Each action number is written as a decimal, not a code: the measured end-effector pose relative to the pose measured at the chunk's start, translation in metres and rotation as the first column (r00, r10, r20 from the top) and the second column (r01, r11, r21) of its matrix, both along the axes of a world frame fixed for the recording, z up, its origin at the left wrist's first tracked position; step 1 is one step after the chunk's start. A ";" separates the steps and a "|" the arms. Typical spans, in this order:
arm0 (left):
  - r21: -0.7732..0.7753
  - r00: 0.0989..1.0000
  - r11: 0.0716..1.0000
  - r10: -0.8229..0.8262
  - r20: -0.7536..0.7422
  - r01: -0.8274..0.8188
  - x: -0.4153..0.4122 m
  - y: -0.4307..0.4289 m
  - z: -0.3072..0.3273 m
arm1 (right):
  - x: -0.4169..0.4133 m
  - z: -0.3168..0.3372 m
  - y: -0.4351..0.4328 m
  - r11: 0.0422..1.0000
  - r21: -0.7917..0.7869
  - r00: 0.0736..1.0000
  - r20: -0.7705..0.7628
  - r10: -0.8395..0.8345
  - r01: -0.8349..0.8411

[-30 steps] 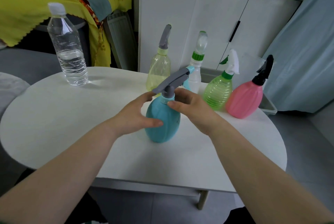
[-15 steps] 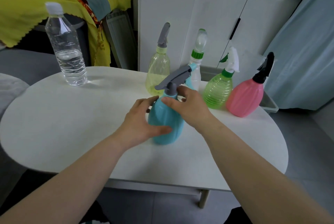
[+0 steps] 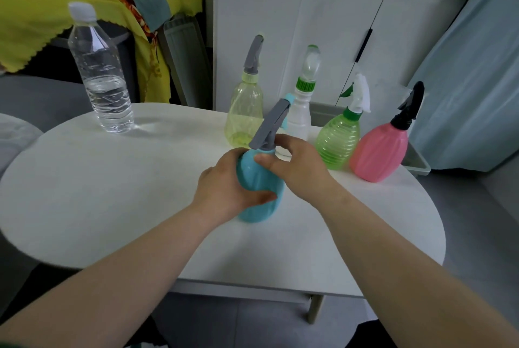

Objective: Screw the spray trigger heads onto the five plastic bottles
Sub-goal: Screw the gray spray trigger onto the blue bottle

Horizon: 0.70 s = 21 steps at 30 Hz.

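- The left grip [image 3: 224, 193], a bare hand, is wrapping its fingers and thumb round the left flank of the teal rounded plastic bottle [image 3: 268, 179], holding the body low and bracing it.
- That bottle is standing near the middle of the white oval desk [image 3: 112, 193], closer to the far edge than the near one. Its long axis is running close to upright, leaning slightly towards the far edge.
- The grey plastic spray trigger head [image 3: 271, 128] is sitting on the bottle's neck, with its nozzle arm slanting up and away towards the far right.
- The right grip [image 3: 297, 168] is curling round the collar at the base of that trigger head, thumb on the near side and fingers behind. The collar is therefore lying directly above the left grip and right at the right grip's fingertips.
- Judging by this, the turning is falling to the right grip, about the bottle's upright axis, while the left one is resisting the twist.
- Along the far right edge, four more bottles are standing with heads on: yellow translucent [image 3: 244, 120], white with a green collar [image 3: 300, 120], green ribbed [image 3: 338, 142] and pink [image 3: 379, 154].
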<state>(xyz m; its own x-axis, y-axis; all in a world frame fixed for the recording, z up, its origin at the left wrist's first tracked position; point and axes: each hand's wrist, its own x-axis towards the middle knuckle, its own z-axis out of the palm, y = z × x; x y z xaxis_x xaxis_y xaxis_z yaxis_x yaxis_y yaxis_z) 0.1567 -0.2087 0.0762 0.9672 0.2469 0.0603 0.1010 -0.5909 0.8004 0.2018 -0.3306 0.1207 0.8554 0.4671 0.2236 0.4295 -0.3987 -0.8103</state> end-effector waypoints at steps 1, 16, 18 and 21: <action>0.032 1.000 0.999 0.016 0.008 -0.016 -0.002 -0.003 0.000 | 0.000 0.001 -0.001 1.000 -0.016 1.000 -0.013 0.005 -0.006; -0.216 0.955 0.933 -0.297 -0.013 0.287 0.005 0.024 -0.005 | 0.011 -0.004 -0.009 0.966 0.143 0.934 -0.259 0.245 -0.213; -0.220 0.962 0.938 -0.272 0.012 0.268 0.004 0.022 -0.008 | 0.007 -0.009 -0.008 0.979 0.137 0.966 -0.188 0.177 -0.153; -0.227 0.968 0.941 -0.248 0.041 0.250 0.002 0.019 -0.009 | -0.001 -0.016 -0.003 0.982 0.180 0.988 -0.136 0.073 -0.048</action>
<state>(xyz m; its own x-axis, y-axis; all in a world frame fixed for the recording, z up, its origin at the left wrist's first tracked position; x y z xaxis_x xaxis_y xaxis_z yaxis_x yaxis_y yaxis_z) 0.1587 -0.1894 0.0670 0.9991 0.0067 0.0422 -0.0360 -0.3969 0.9172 0.2004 -0.3336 0.1046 0.8555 0.4833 0.1858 0.3247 -0.2213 -0.9196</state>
